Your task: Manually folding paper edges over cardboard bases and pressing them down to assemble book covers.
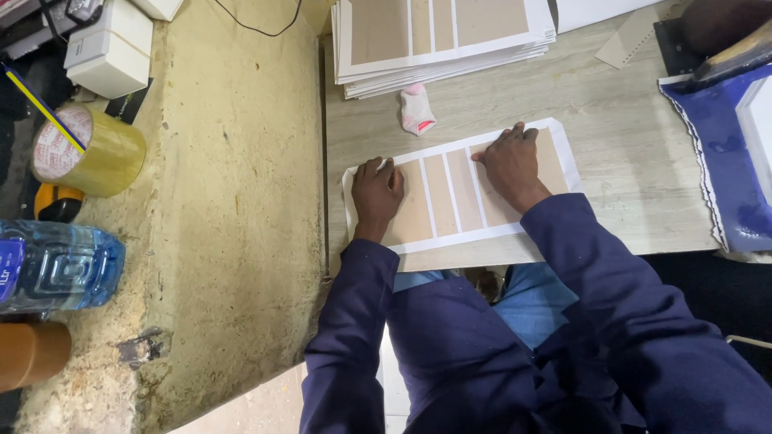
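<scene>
We press a printed sheet flat on the table.

Our left hand (pixel 376 193) and right hand (pixel 510 165) lie open, palms down, on the white sheet with brown panels (pixel 458 193), the wooden table (pixel 627 153) beneath.

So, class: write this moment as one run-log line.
left hand flat on sheet | right hand flat on sheet | stack behind | table

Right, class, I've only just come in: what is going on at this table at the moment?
A person in a dark blue jacket presses both hands flat on a white sheet with tan panels lying on a pale wooden table. The left hand rests near the sheet's left end, the right hand on its right half. A stack of similar sheets sits further back, with a small crumpled white and pink wrapper between stack and sheet.
</scene>
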